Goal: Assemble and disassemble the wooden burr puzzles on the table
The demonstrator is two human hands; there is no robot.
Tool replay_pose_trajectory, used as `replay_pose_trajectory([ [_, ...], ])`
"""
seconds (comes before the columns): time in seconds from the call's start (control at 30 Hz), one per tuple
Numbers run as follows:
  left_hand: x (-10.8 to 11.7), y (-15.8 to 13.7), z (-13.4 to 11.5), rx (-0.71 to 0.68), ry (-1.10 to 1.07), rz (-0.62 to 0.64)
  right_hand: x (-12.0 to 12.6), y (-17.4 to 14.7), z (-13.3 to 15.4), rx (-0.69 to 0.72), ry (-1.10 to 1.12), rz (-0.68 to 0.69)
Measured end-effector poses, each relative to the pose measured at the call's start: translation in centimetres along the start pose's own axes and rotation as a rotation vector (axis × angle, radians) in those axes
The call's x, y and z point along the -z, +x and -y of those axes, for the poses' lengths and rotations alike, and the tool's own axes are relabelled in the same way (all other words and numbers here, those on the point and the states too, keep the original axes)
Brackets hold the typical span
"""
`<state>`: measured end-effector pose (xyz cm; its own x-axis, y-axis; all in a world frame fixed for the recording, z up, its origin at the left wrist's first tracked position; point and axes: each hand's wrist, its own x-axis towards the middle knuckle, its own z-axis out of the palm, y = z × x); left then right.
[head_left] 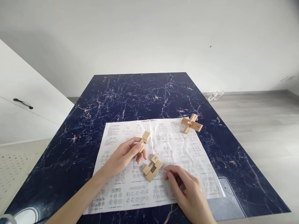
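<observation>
Between the thumb and fingers of my left hand (129,152) is a notched wooden puzzle piece (146,137), raised above the paper; part of it is hidden by the fingers. Just below it, a small assembly of interlocked wooden puzzle pieces (150,175) lies on the printed instruction sheet (130,196). One of its blocks has a dark mark on top. My right hand (185,189) rests on the sheet to the right of that assembly, apart from it. Its fingers are loosely curled, with nothing visible in them.
A cross-shaped wooden puzzle (191,123) sits at the sheet's upper right corner. Under everything is a dark blue marble-patterned table (130,96). A clear flat sheet (224,199) lies at the lower right, and a round pale object (25,216) at the lower left. A white cabinet (30,84) stands left.
</observation>
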<state>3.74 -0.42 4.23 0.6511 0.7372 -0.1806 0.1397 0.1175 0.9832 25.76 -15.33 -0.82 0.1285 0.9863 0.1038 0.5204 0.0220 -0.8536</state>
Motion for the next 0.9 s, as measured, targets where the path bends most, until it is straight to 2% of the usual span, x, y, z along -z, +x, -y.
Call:
replay_pose_trajectory([
  [0.1, -0.7, -0.6, 0.9, -0.026, 0.096, -0.063, 0.0, 0.0, -0.1, -0.013, 0.002, 0.006],
  [0.23, -1.2, -1.0, 1.9, -0.121, 0.43, -0.222, 0.0, 0.0, 0.0, -0.032, 0.015, 0.017],
  [0.37, -1.0, -0.8, 2.6, -0.276, 0.701, -0.29, 0.0, 0.0, -0.1, -0.036, 0.02, 0.028],
  [0.5, -0.3, -0.5, 3.1, -0.323, 0.902, -0.362, -0.2, 0.0, -0.4, -0.004, 0.009, -0.005],
  [0.67, 0.1, -0.3, 3.5, -0.352, 1.031, -0.445, -0.2, 0.1, -0.1, 0.058, -0.043, -0.019],
  [0.83, 0.3, -0.3, 3.7, -0.336, 1.053, -0.475, -0.3, 0.4, 0.5, 0.217, -0.141, 0.008],
  [0.9, 0.2, -0.3, 3.5, -0.375, 1.055, -0.488, -0.4, 0.6, 0.7, 0.283, -0.192, 0.028],
])
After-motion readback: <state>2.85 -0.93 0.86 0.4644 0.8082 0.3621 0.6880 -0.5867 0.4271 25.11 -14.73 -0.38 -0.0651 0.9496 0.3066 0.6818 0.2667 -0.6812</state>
